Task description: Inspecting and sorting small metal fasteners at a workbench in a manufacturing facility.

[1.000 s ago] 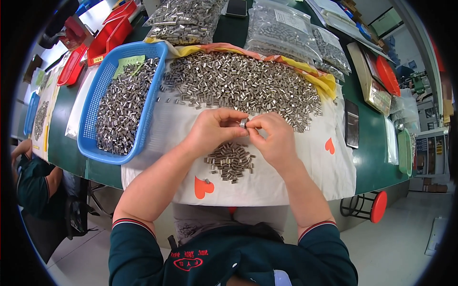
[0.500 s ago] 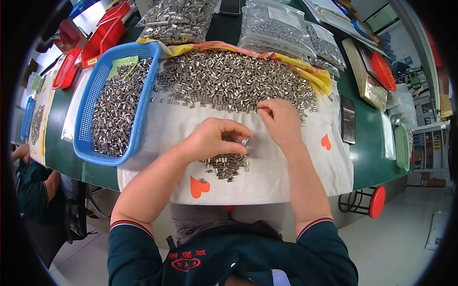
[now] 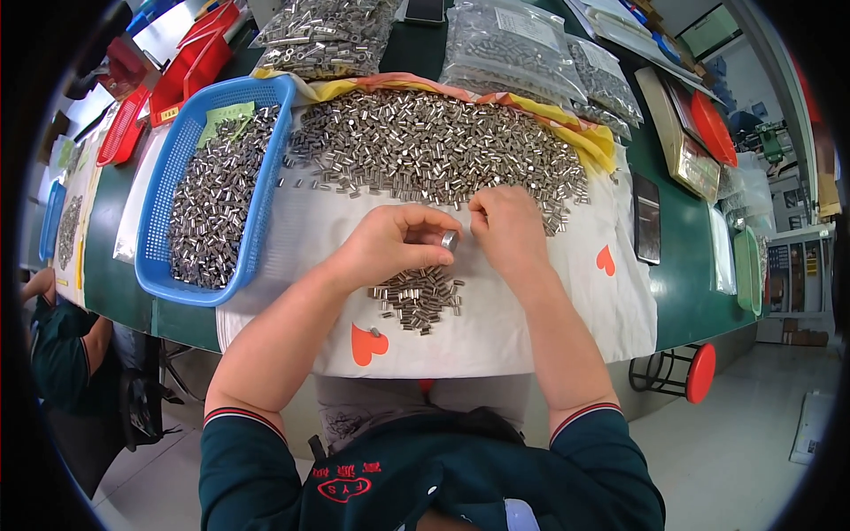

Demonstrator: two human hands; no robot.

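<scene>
Between the thumb and fingers of my left hand (image 3: 390, 241) is a short, round metal piece (image 3: 450, 240), its end facing my right hand. That hand hovers just beyond a small heap of short metal sleeves (image 3: 416, 301) on the white cloth (image 3: 496, 332). My right hand (image 3: 511, 228) is closed, its curled fingers close to the round piece but apart from it; whatever is pinched there is hidden. Behind both hands spreads a large pile of the same small metal sleeves (image 3: 443, 146). One loose sleeve (image 3: 374, 332) lies on a printed red heart.
At left stands a blue plastic basket (image 3: 152, 208) full of metal parts, with red bins (image 3: 202, 66) behind. Bagged parts (image 3: 509, 49) line the back beyond a yellow cloth edge (image 3: 598, 149). A dark phone (image 3: 645, 219) lies right; a red stool (image 3: 700, 373) stands beside the table.
My right hand has drawn back from the pile's edge, slightly left and toward my left hand. The left hand has shifted a little up and left, still gripping the round metal piece.
</scene>
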